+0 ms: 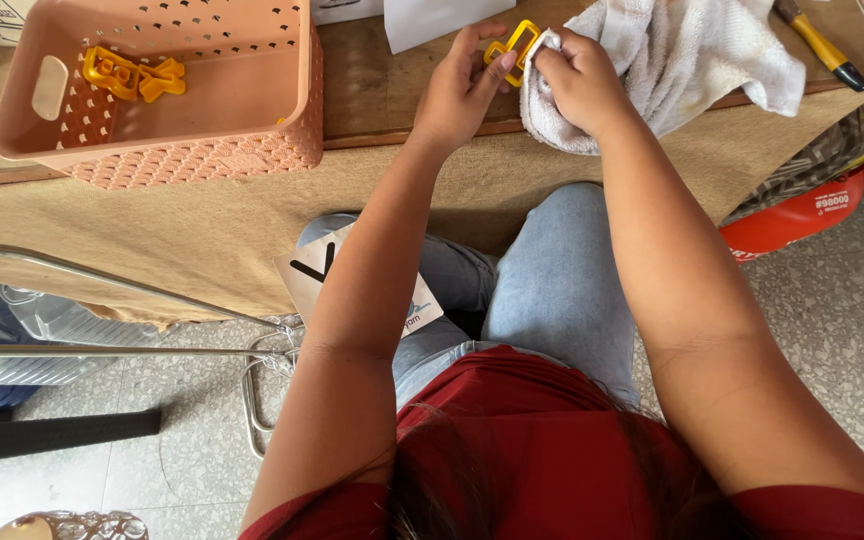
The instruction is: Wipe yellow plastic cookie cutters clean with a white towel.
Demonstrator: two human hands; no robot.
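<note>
**What things are made of**

You hold a small yellow piece [510, 45] in your left hand [460, 95]. It looks like hard, smooth plastic with a little shine. Your right hand [580, 82] holds a white towel [692, 60] against the piece; the towel is soft, fuzzy cloth and not shiny. The pink basket [252, 140] is matt plastic with lots of tiny holes. The table top [372, 90] is brown wood. A rough tan cloth [202, 230] hangs over its edge. The rack [152, 350] by your knee is shiny metal. Your jeans [552, 290] are blue denim.
</note>
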